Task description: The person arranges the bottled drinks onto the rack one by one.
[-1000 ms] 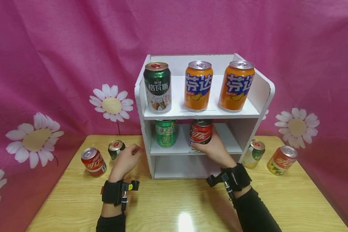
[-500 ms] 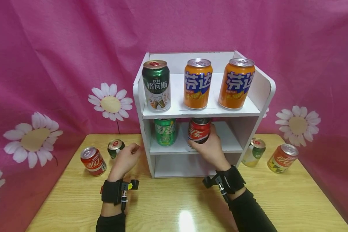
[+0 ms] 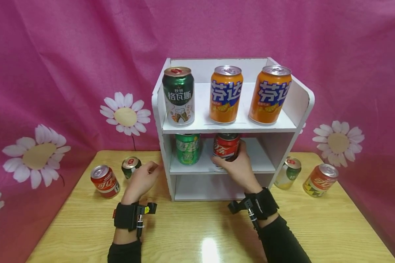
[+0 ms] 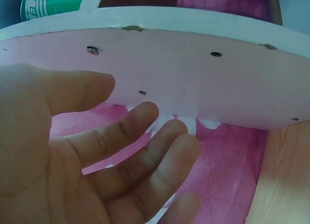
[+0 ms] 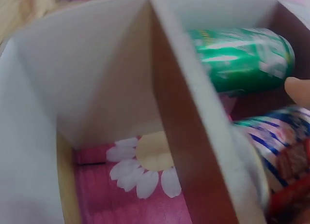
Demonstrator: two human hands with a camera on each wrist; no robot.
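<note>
Red cola can [image 3: 225, 147] is what I'm watching: it stands upright, as far as I can see, near the front edge of the middle shelf [image 3: 258, 160]. My right hand [image 3: 238, 168] grips it low, thumb across the front and fingers round the far side. From the blurred right wrist view I cannot tell whether the base rests fully on the board or overhangs it. If I let go with the base over the edge, I'd expect it to tip toward me.

Headroom worries me too. The can's top is partly hidden by the top shelf [image 3: 200, 130]; lifting too high could bump that board and jar the dark green can [image 3: 179, 95] and the orange cans [image 3: 226, 95] standing above. A sweep leftward could knock the light green can [image 3: 188, 150], which stands near but apart.

My left hand [image 3: 143, 182] holds nothing, its fingers loosely bent and slightly apart, beside the cabinet's side wall [image 4: 169, 74]. Moved carelessly, it could nudge that wall or topple the small dark-topped can [image 3: 128, 170] just beyond it on the table [image 3: 177, 233].
</note>
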